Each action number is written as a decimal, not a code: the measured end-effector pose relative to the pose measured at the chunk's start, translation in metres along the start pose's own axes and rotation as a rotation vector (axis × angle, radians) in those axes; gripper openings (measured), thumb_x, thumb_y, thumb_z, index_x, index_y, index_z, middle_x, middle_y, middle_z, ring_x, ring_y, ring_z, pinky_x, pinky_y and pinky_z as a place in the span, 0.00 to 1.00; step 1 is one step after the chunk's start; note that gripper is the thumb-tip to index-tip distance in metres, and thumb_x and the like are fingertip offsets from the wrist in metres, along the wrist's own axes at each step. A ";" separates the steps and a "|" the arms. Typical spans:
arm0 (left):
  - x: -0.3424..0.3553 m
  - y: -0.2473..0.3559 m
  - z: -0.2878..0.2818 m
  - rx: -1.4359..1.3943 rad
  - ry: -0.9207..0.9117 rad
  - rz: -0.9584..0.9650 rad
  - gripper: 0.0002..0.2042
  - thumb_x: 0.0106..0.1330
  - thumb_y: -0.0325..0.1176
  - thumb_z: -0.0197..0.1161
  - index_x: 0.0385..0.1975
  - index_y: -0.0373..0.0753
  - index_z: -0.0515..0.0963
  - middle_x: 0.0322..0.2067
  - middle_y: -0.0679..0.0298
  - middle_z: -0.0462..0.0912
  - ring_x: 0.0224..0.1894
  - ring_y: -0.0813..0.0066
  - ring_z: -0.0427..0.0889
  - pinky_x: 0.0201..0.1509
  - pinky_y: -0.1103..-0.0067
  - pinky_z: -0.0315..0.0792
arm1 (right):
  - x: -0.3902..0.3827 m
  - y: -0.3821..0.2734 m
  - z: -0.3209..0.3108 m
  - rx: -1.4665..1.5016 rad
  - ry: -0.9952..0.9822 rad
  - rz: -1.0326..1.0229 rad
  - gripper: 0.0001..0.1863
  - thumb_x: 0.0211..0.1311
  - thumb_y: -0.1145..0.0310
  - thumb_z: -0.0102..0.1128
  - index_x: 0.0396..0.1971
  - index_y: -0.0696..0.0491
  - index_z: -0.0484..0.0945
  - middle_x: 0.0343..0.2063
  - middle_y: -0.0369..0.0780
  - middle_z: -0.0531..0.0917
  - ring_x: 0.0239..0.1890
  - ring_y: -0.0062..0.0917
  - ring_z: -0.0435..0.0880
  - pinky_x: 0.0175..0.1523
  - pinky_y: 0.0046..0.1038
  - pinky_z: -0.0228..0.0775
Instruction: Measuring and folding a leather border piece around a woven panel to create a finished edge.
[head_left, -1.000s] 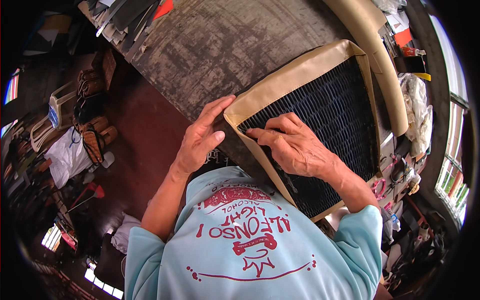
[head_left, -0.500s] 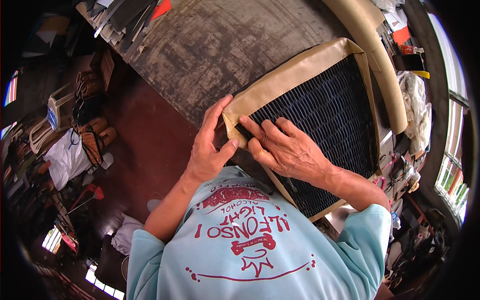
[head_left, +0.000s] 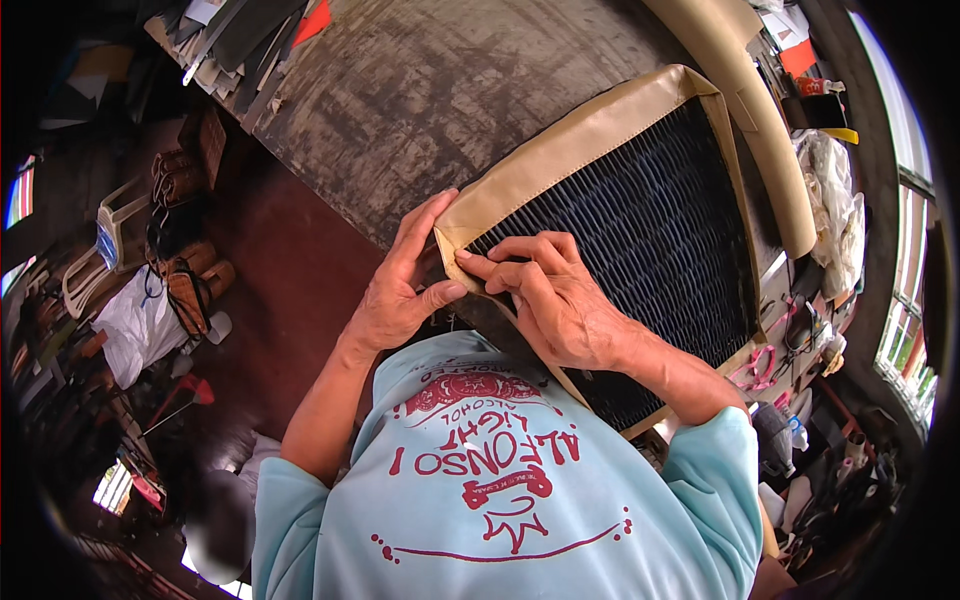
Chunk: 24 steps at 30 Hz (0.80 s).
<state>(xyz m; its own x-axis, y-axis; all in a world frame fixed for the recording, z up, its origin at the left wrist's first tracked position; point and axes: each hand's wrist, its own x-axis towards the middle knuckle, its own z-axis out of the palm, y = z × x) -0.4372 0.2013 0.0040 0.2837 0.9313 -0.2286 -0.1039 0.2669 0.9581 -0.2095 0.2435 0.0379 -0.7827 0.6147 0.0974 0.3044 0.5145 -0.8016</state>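
A dark blue-black woven panel point(head_left: 640, 205) with a stitched tan border point(head_left: 575, 145) lies tilted at the table's near edge, in front of my chest. My left hand point(head_left: 395, 295) grips its near left corner, the fingers along the outer side and the thumb at the lower edge. Over that same corner, my right hand point(head_left: 565, 305) has bent fingers, with the index fingertip pressed on the folded tan material. Its thumb is partly hidden, and the hand appears to pinch the border there. Beneath the corner, the panel's underside is out of sight.
A scuffed dark table point(head_left: 390, 110) extends beyond the panel. Along its right side lies a large tan roll point(head_left: 770, 150), with clear plastic bags point(head_left: 830, 200) beside it. Sheet scraps point(head_left: 245, 45) pile up at the far left. A white bag point(head_left: 140, 325) and a chair point(head_left: 115, 235) stand left.
My right index finger has moved left and slightly down onto the corner fold, its other fingers drawing in. The panel has shifted slightly left and up in view; my left hand keeps its corner grip.
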 end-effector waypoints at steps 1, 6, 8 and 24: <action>0.001 0.000 0.000 0.038 0.006 0.004 0.43 0.62 0.43 0.69 0.73 0.36 0.52 0.71 0.57 0.53 0.72 0.65 0.57 0.73 0.69 0.59 | 0.000 0.000 0.000 0.008 0.001 -0.003 0.15 0.57 0.76 0.59 0.45 0.63 0.72 0.58 0.43 0.78 0.54 0.37 0.74 0.59 0.41 0.60; 0.002 -0.002 0.000 0.126 0.021 0.035 0.44 0.60 0.47 0.70 0.72 0.37 0.53 0.70 0.56 0.55 0.71 0.65 0.58 0.72 0.69 0.60 | 0.001 -0.002 0.006 0.038 0.083 -0.025 0.14 0.54 0.80 0.61 0.42 0.63 0.73 0.57 0.42 0.79 0.53 0.37 0.76 0.57 0.41 0.62; 0.002 0.000 -0.001 0.189 0.018 0.042 0.44 0.60 0.47 0.70 0.72 0.37 0.54 0.70 0.56 0.56 0.71 0.64 0.59 0.72 0.70 0.60 | 0.000 0.001 0.006 0.016 0.069 -0.049 0.15 0.56 0.79 0.61 0.43 0.61 0.73 0.56 0.41 0.80 0.52 0.37 0.77 0.56 0.41 0.64; 0.002 -0.001 -0.004 0.273 0.011 0.065 0.44 0.61 0.47 0.69 0.72 0.35 0.53 0.70 0.52 0.58 0.72 0.59 0.58 0.73 0.68 0.57 | 0.016 -0.004 -0.001 0.016 -0.002 0.052 0.22 0.67 0.67 0.57 0.58 0.58 0.68 0.55 0.41 0.78 0.53 0.33 0.75 0.56 0.36 0.61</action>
<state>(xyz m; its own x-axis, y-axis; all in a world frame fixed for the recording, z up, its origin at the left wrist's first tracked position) -0.4400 0.2036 0.0016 0.2745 0.9473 -0.1653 0.1390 0.1310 0.9816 -0.2230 0.2523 0.0432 -0.7670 0.6393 0.0540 0.3363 0.4723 -0.8147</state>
